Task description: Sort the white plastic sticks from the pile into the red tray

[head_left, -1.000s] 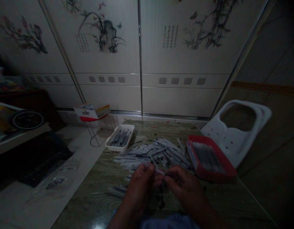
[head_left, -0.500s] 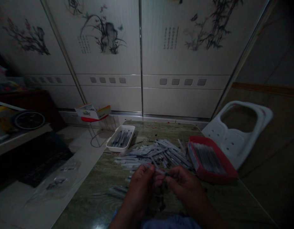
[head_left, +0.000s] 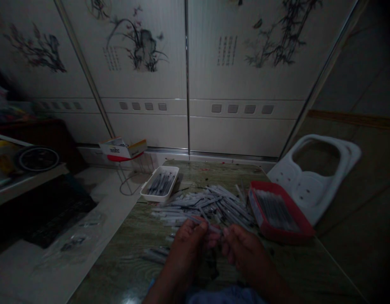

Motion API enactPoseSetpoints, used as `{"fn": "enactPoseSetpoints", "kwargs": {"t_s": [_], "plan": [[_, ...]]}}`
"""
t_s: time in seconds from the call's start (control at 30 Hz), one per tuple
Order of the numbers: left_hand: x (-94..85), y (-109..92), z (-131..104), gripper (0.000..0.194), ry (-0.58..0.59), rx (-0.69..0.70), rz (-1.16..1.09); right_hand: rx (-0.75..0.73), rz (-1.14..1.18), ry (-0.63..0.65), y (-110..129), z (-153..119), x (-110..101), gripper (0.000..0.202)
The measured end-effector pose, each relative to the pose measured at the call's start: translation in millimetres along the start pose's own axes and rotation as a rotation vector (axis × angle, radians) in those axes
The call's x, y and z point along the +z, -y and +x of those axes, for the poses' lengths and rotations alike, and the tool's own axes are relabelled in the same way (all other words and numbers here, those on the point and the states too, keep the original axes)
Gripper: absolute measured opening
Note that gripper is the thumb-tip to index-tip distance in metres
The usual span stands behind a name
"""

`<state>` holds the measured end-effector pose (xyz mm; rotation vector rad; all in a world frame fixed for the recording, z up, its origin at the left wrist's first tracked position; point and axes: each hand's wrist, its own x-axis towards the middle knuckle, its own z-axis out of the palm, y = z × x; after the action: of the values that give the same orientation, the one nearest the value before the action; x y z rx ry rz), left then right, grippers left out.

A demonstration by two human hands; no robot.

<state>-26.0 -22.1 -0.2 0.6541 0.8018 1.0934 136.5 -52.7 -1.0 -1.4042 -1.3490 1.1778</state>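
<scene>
Between my two hands lies a slim, whitish translucent pen (head_left: 213,228), slanting down to the right. My left hand (head_left: 189,240) is closed around its middle, thumb on top. At its right end, the fingertips of my right hand (head_left: 241,242) are pinched together; whether they grip a small part there is too dark to tell. Just beyond my hands spreads a loose pile of similar pens (head_left: 198,202), some with dark parts. A few more pens (head_left: 157,255) lie beside my left wrist. Small dark pieces (head_left: 215,273) lie on the table below my hands.
A white tray (head_left: 154,197) with dark slim pieces stands at the table's (head_left: 119,257) left edge. To the right is a red basket (head_left: 285,237) of pens, near a white plastic chair (head_left: 328,190). An open carton (head_left: 119,150) rests on a red stool (head_left: 127,158).
My right hand's fingers have closed in at the pen's right end, and the dark tip seen there before no longer shows. My left hand stays nearly in place.
</scene>
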Motion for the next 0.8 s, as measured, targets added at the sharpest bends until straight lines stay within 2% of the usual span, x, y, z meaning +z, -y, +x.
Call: {"fn": "enactPoseSetpoints", "kwargs": {"t_s": [0.1, 0.3, 0.57, 0.7, 0.8], "plan": [[0.7, -1.4, -0.4, 0.025, -0.017, -0.001, -0.002, 0.015, 0.043, -0.016, -1.1, 0.7, 1.5, 0.047], [-3.9, -0.9, 0.6, 0.026, -0.038, 0.006, -0.038, -0.062, -0.007, -0.065, -0.2, 2.8, 0.0, 0.023], [-3.6, -0.1, 0.3, 0.026, 0.004, -0.021, -0.048, 0.006, 0.004, -0.027, 4.0, -0.6, -1.1, 0.049], [-5.1, 0.1, 0.8, 0.026, -0.04, -0.023, -0.056, -0.005, 0.019, -0.046, 5.1, 0.7, -1.1, 0.036], [-5.8, -0.5, -0.1, 0.023, -0.025, -0.018, -0.059, -0.05, 0.006, -0.026, 4.6, -0.1, -2.2, 0.031]]}}
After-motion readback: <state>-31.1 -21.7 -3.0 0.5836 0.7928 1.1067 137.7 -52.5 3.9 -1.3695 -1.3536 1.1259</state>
